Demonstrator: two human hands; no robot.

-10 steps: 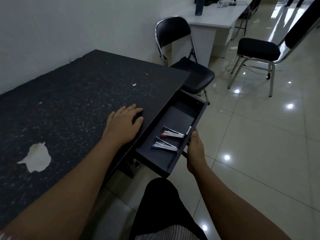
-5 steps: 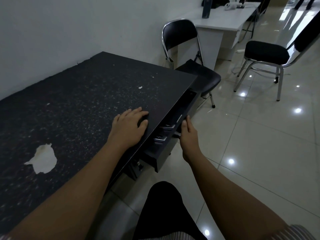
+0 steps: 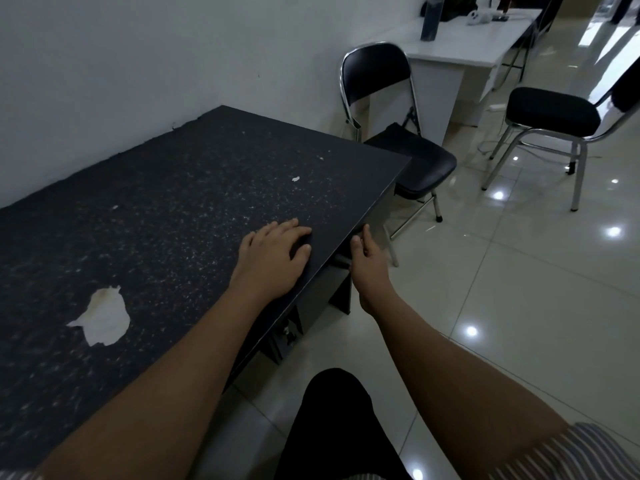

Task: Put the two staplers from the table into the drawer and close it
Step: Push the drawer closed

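Observation:
The dark speckled table (image 3: 173, 209) fills the left of the head view. Its drawer (image 3: 332, 282) sits pushed in under the right edge, with only its dark front showing. Both staplers are hidden from view. My left hand (image 3: 273, 258) lies flat on the tabletop near that edge, fingers spread, holding nothing. My right hand (image 3: 367, 268) rests against the drawer front just below the table edge, fingers pointing up and slightly apart.
A black folding chair (image 3: 398, 133) stands just beyond the table's far right corner. A second black chair (image 3: 550, 123) and a white desk (image 3: 460, 46) stand further back on the glossy tiled floor. A white worn patch (image 3: 104, 317) marks the tabletop.
My right hand has pushed the drawer in from wide open to fully under the table, hiding the two staplers. My left hand stayed flat on the tabletop.

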